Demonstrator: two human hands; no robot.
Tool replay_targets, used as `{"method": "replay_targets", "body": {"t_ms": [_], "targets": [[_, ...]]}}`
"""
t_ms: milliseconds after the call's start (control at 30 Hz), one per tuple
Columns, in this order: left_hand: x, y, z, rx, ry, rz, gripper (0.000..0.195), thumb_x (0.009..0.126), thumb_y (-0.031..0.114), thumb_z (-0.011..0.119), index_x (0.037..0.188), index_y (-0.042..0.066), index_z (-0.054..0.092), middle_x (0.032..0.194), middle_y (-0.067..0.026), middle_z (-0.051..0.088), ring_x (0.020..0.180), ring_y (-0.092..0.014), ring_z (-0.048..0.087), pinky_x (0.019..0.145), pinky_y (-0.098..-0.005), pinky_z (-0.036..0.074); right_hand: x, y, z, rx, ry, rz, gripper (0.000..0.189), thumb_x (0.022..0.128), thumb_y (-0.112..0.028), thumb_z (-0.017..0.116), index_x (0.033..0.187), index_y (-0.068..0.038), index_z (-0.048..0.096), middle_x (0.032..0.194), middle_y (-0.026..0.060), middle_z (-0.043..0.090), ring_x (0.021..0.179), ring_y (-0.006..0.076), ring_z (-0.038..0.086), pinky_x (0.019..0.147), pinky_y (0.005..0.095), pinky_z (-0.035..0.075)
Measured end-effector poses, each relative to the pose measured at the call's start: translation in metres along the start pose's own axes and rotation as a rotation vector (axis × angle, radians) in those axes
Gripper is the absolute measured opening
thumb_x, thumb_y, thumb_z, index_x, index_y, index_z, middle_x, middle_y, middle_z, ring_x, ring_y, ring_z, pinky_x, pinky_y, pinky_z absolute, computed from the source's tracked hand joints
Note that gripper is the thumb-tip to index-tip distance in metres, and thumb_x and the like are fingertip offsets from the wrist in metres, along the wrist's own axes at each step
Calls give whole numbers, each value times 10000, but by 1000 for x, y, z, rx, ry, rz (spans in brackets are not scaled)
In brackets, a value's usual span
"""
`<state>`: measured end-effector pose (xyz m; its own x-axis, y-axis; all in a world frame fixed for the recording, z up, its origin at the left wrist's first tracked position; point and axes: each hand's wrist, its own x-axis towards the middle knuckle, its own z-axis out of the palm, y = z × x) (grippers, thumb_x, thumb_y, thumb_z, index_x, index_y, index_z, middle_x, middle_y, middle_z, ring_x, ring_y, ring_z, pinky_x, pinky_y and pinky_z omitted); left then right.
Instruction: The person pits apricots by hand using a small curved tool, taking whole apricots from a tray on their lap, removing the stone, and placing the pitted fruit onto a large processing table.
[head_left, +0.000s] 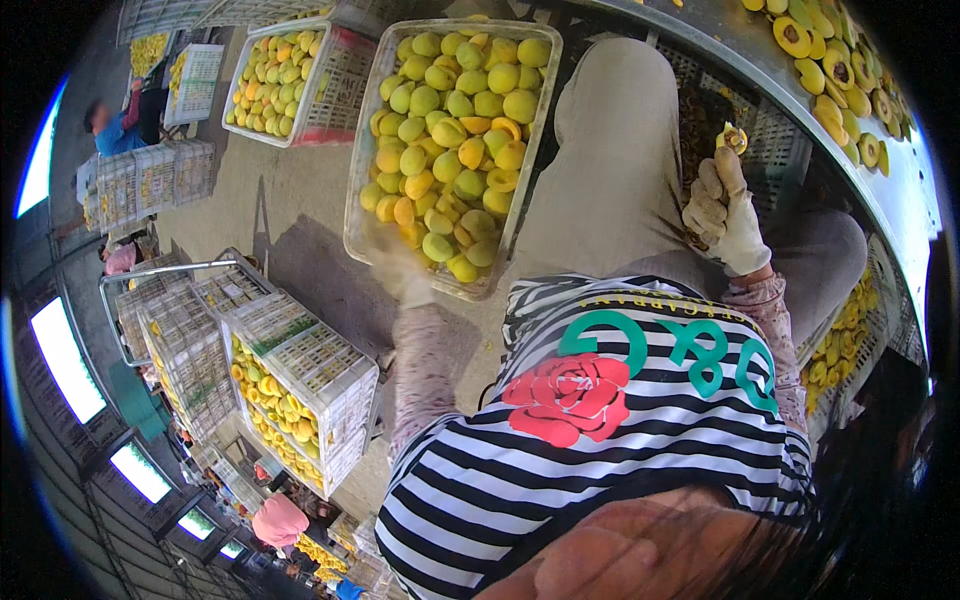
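Note:
My left hand (405, 274), gloved and blurred by motion, is at the near left corner of a white plastic crate (551, 97). Whole green-yellow stone fruit (448, 166), like apricots or peaches, fill this crate, some of them split. Whether the left fingers hold anything is hidden by the blur. In a pale work glove, my right hand (721, 206) is raised above my right leg. Its fingertips grip a small yellow-and-brown piece (731, 140) with a shiny spot, perhaps fruit flesh on a tool tip; I cannot tell.
A metal table (892, 199) at the right bears halved fruit (840, 71), some with stones. Another fruit crate (330, 82) stands beyond mine. Stacked crates (330, 360) on a metal-handled trolley (169, 271) stand left. A person in blue (124, 135) works farther off.

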<state>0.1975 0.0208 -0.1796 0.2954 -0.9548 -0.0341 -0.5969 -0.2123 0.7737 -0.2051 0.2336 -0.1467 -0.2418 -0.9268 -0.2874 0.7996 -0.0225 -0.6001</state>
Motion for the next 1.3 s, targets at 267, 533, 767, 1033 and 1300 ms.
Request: {"method": "replay_targets", "body": {"t_ms": [267, 533, 767, 1033, 1300], "targets": [[-5, 26, 20, 162, -183, -143, 541, 1029, 359, 485, 1415, -21, 484, 1402, -249, 513, 1297, -370, 501, 1073, -496, 425, -2, -8, -5, -18, 98, -55, 492, 962, -594, 581, 750, -172, 444, 507, -73, 328, 365, 77, 262, 418, 259, 246], [-7, -49, 62, 753, -160, 434, 677, 1000, 538, 415, 1538, 129, 385, 1591, -287, 192, 1494, -418, 148, 1208, -584, 121, 4, -11, 9, -21, 175, -71, 453, 1036, -513, 495, 750, -165, 445, 514, -57, 348, 368, 78, 290, 396, 258, 256], [9, -55, 58, 676, -164, 415, 680, 983, 548, 454, 1557, 196, 363, 1587, -295, 179, 1445, -484, 207, 1177, -587, 223, 16, -6, 32, 125, 105, 196, 494, 1022, -578, 463, 716, -193, 409, 543, -64, 336, 398, 100, 296, 417, 262, 258], [-66, 146, 91, -441, -584, 540, 412, 993, 143, 564, 1349, -65, 545, 1327, -229, 568, 1228, -324, 540, 1051, -385, 437, 10, -7, 51, 517, -512, 358, 552, 1044, -586, 369, 677, -180, 437, 439, -72, 337, 336, 86, 290, 379, 276, 254], [-152, 241, 130, -600, -1612, 40, 257, 1011, 90, 550, 1218, -3, 671, 1147, -78, 699, 1045, -148, 636, 970, -272, 480, -25, -15, 57, 143, -199, 316, 507, 1042, -540, 444, 717, -151, 462, 490, -41, 388, 368, 90, 340, 396, 274, 268]]}}
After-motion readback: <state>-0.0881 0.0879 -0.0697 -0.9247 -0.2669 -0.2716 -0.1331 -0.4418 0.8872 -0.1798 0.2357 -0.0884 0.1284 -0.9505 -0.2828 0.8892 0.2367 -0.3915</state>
